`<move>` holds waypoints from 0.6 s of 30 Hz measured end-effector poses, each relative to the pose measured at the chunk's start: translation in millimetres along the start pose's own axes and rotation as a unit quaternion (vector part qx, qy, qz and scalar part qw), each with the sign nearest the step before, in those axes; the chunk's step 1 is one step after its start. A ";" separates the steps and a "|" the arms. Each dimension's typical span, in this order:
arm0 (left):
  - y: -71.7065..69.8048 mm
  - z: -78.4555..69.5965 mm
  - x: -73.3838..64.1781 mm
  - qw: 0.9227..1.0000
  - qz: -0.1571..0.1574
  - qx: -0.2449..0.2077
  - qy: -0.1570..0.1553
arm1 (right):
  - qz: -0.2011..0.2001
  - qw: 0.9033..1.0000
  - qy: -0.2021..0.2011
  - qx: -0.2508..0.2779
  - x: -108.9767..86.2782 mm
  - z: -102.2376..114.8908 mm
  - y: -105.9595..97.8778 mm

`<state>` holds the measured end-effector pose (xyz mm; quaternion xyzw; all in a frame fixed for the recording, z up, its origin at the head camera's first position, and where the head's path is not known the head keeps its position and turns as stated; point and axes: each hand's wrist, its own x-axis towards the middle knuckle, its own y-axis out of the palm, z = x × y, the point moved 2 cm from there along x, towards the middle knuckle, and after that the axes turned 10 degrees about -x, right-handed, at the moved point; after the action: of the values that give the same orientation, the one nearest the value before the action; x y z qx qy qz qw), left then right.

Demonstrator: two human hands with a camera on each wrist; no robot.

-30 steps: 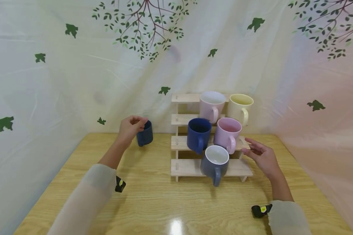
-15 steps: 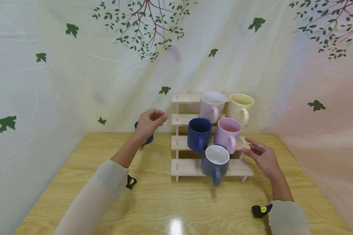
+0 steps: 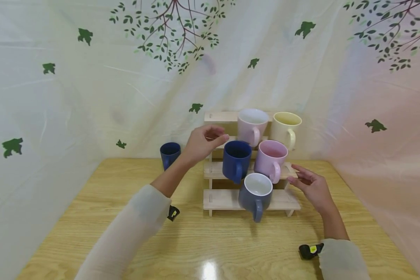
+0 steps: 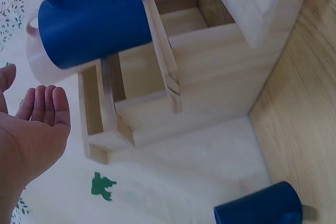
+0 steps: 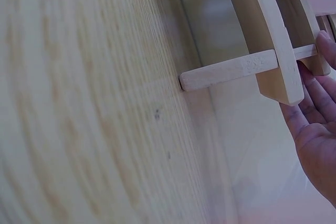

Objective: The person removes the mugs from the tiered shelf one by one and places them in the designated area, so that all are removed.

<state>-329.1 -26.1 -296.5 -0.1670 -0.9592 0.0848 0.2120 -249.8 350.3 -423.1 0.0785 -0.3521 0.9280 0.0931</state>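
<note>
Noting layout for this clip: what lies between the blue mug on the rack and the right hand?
In the head view, the lower pink mug stands between the blue mug and the right hand, then the end of its shelf.

Soft light leaves a white glare (image 3: 209, 270) on the tabletop (image 3: 231, 245), while the right-wrist view seems somewhat blurred.

Left arm (image 3: 171, 177) long, angled inward toward the back edge of the table (image 3: 238, 245). Left hand (image 3: 204, 144) raised, fingers side by side and loosely bent, thumb held apart. Left sleeve (image 3: 126, 229) stops short of the bare wrist. Right arm (image 3: 334, 223) nearer the table's right edge, angled forward and inward. Right hand (image 3: 311, 188) pinching, thumb opposed to forefinger. Right sleeve (image 3: 343, 258) also leaves its wrist bare.
</note>
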 end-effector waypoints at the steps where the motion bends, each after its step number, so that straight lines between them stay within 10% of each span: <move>1: 3.3 -1.8 1.3 1.000 0.003 -0.003 0.001 | 0.000 1.000 0.000 0.001 0.0 -0.2 -0.1; 18: 46.2 -19.7 16.7 0.998 0.056 -0.019 0.023 | -0.003 1.000 0.001 0.008 0.0 0.9 -0.2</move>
<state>-321.6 24.7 -283.3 -0.2260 -0.9447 0.0740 0.2259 -249.7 349.8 -422.3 0.0788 -0.3448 0.9305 0.0954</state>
